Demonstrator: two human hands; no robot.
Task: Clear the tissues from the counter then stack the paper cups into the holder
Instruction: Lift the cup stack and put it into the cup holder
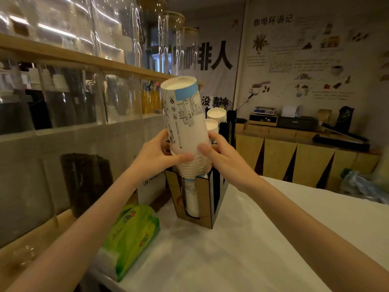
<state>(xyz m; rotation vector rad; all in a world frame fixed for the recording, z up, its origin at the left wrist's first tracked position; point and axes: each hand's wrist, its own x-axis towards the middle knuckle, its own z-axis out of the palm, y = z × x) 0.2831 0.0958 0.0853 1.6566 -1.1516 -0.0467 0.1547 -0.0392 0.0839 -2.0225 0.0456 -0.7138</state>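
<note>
A tall stack of white paper cups [185, 119] with line drawings and a blue band is held upside down, its lower rims just above the front slot of the wooden cup holder [203, 202]. My left hand [160, 153] grips the stack from the left and my right hand [221, 157] grips it from the right. More cups [190, 197] sit inside the holder's front slot. Two other cup stacks [216, 115] rise from the slots behind. A green pack of tissues [132, 237] lies on the counter to the left of the holder.
The white counter [242, 249] runs forward and to the right. A clear acrylic screen [69, 98] with a wooden shelf stands along the left. A wooden cabinet [305, 161] with a scale and devices lines the back right. Crumpled plastic [362, 186] lies at the far right.
</note>
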